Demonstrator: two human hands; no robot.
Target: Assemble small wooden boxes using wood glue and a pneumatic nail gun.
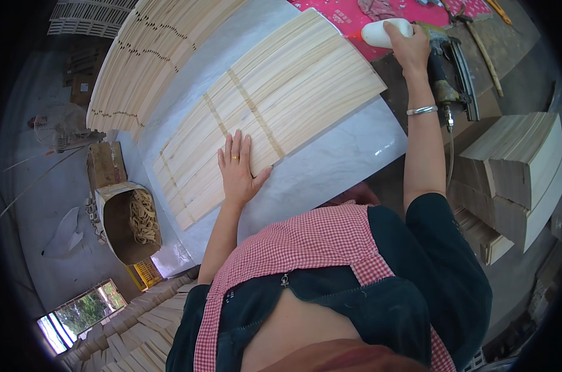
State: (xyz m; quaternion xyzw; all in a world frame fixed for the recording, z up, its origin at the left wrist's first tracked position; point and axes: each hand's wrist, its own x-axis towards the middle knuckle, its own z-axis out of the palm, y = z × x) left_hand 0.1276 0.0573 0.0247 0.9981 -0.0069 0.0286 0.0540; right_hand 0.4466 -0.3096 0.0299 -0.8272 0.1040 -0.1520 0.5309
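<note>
My left hand point(236, 170) lies flat, fingers spread, on the near edge of a pale wooden panel point(299, 74). Thin brownish stripes run across the panel, which rests on a glossy white tabletop point(330, 180). Up at the far right, my right hand point(410, 49) is wrapped around a white squeeze bottle point(379, 33). The bottle is tilted nearly on its side, its red tip pointing left over the panel's far right corner. Just right of that hand lies a nail gun point(441, 74) with an air hose.
Grooved wooden pieces point(160, 53) are stacked at the far left of the table. A metal can point(124, 232) with tan bands inside hangs at its left edge. Wooden boards point(510, 177) are piled at the right. A pink cloth point(417, 11) and a stick point(484, 56) lie beyond.
</note>
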